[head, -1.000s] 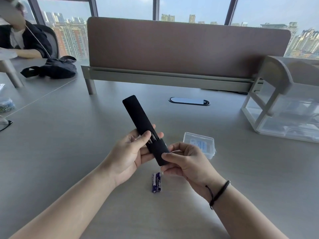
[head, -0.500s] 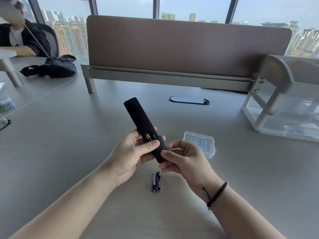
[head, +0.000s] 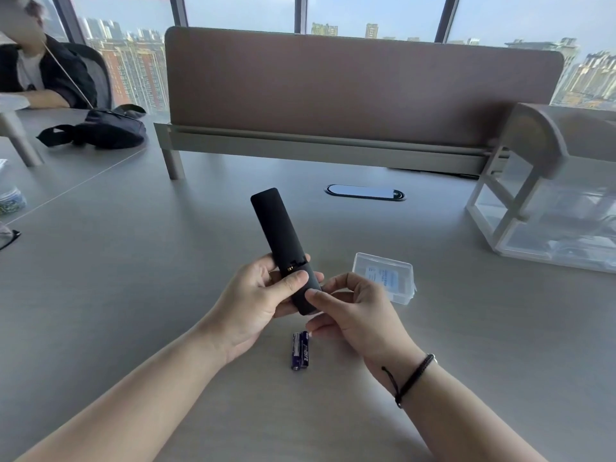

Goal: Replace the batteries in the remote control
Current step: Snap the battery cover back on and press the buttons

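Desk: grey top (head: 133, 295) filling most of the frame, a brown divider (head: 360, 85) across the upper middle, windows with city towers behind it.
Remote: black remote (head: 276, 235) held above the desk at centre frame, back side up, far end tilted toward upper left.
Cover: battery cover (head: 301, 291) on the near end, not fully seated; a thin gap with a gold contact shows at its upper edge.
Left hand: my left hand (head: 256, 301) wraps the remote from the left, thumb pressed across the cover, fingers curled underneath.
Right hand: my right hand (head: 353, 315) pinches the near end of the cover, thumb on top; the fingers below are hidden, so I think they only brace it.
Batteries: two purple batteries (head: 300, 350) lying side by side, touching, on the desk just below my hands.
Box: clear box (head: 386, 276) on the desk, right of centre, just beyond my right hand.
Rack: clear rack (head: 540, 208) at right edge.
Bag: dark bag (head: 106, 128) at upper left.
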